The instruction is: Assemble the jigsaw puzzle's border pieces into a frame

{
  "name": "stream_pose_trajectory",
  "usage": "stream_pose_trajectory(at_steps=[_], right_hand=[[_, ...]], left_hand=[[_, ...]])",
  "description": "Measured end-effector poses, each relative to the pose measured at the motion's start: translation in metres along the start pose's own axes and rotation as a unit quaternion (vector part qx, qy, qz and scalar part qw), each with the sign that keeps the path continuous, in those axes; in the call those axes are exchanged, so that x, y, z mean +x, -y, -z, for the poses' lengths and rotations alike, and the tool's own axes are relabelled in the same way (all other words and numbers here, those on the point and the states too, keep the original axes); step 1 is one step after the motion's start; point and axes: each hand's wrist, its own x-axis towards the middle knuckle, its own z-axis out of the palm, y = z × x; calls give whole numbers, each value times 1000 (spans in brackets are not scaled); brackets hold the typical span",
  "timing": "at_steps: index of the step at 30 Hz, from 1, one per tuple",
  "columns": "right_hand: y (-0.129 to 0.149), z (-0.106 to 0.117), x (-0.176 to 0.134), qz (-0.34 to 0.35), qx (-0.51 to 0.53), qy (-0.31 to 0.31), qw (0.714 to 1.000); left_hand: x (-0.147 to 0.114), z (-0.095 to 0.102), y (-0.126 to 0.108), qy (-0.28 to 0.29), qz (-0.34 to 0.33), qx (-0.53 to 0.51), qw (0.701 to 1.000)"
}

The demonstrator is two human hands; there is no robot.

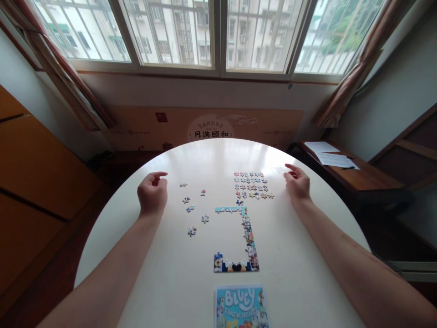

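My left hand (152, 193) is over the left part of the white round table, loosely curled, index finger and thumb apart with nothing between them. Several loose puzzle pieces (191, 231) lie scattered just to its right. On the right, my right hand (297, 183) is held much the same way, index finger stretched out and no object visible in it. Beside it, puzzle pieces (251, 187) are laid out in rows. Between my forearms lies a partly joined jigsaw border (251, 241), with a top strip, a right side and a bottom edge. Neither hand touches a piece.
Nearest me on the table (164, 282) lies a blue picture card (241, 307) lettered "Bluey". A wooden side table (362, 175) with papers (336, 160) and a pen stands at the right. Behind are a printed cardboard panel (136, 123) and windows with curtains.
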Motion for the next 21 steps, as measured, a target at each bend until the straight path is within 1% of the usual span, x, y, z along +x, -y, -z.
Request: stream_pose_trajectory(at_steps=[3, 5, 10, 16, 21], right_hand=[[-2, -1, 1, -5, 2, 2, 1000], [-1, -1, 1, -8, 4, 5, 1000], [4, -3, 0, -17, 8, 7, 1000], [9, -4, 0, -24, 10, 11, 1000], [8, -5, 0, -26, 10, 13, 1000]], left_hand=[[7, -2, 10, -26, 53, -28, 998], [10, -2, 15, -40, 69, -35, 996], [14, -3, 21, -51, 80, -34, 995], [13, -3, 18, -36, 86, 6, 996], [14, -5, 18, -40, 77, 0, 996]])
